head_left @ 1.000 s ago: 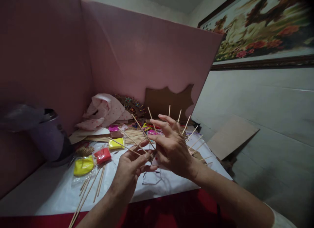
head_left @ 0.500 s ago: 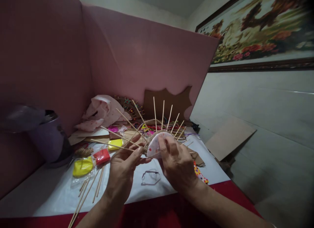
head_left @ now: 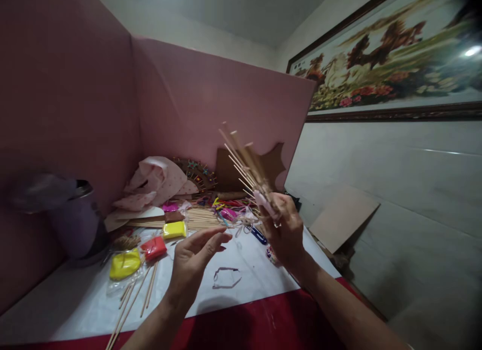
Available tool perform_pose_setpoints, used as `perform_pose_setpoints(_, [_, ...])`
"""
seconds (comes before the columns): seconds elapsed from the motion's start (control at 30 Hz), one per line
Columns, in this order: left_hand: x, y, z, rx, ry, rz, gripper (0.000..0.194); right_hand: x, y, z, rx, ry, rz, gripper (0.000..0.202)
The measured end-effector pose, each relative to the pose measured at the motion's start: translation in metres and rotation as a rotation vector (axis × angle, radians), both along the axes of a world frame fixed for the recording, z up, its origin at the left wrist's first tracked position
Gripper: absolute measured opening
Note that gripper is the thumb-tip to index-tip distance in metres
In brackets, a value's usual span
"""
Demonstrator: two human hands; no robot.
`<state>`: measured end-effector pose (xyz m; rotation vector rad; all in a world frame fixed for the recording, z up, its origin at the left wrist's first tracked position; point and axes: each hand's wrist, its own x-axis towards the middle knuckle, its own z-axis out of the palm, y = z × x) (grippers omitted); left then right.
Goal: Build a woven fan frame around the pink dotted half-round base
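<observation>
My right hand is closed on a fan-like frame of thin wooden sticks, raised above the table. Its base carries pale cloth and what looks like wound twine, partly covered by my fingers. Turned nearly edge-on, the frame has its sticks pointing up and left, some smeared by motion. To the left, my left hand is empty, its fingers stretched out and the thumb apart from them. On the white table cover between and below my hands lies a thin bent strip.
On the left lie yellow and red packets and loose sticks. Further back are spotted cloth, a stick bundle and a decorated half-round piece. A purple container stands left; pink panels enclose the back.
My left hand has let go of the stick frame. My right hand has moved it to the right and turned it from facing me to edge-on. The view has shifted slightly.
</observation>
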<state>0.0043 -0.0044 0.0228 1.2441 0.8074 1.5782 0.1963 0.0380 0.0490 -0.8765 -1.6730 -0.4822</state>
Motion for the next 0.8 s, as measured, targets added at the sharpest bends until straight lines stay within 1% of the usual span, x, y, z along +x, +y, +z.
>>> perform_pose_setpoints(0.07, [-0.001,0.002,-0.002,0.004,0.014,0.011,0.021,0.003,0.003,0.003,0.018,0.09,0.029,0.035])
perform_pose_setpoints(0.17, [-0.001,0.003,-0.004,-0.001,0.037,0.029,0.022,0.006,0.007,0.005,0.037,0.158,0.023,0.03])
perform_pose_setpoints(0.27, [-0.002,0.004,-0.006,-0.002,0.048,0.041,0.022,0.009,0.011,0.003,0.02,0.197,0.017,0.026])
perform_pose_setpoints(0.33, [-0.002,0.004,-0.005,0.002,0.054,0.044,0.022,0.01,0.014,0.0,-0.016,0.266,0.041,0.023])
perform_pose_setpoints(0.43, [-0.001,0.003,-0.004,-0.004,0.052,0.045,0.023,0.009,0.015,-0.003,-0.089,0.433,0.153,0.023])
perform_pose_setpoints(0.57, [0.001,0.001,-0.001,-0.015,0.044,0.046,0.023,0.002,0.011,0.0,-0.213,0.653,0.341,0.021])
perform_pose_setpoints(0.67, [0.002,0.001,0.0,-0.012,0.048,0.056,0.021,-0.005,0.007,0.002,-0.284,0.788,0.4,0.014])
perform_pose_setpoints(0.73, [0.002,0.001,0.0,-0.008,0.059,0.064,0.021,-0.008,0.007,0.0,-0.342,0.874,0.443,0.016])
perform_pose_setpoints(0.8, [0.001,0.001,-0.001,-0.011,0.072,0.064,0.02,-0.011,0.008,-0.005,-0.41,0.987,0.515,0.019])
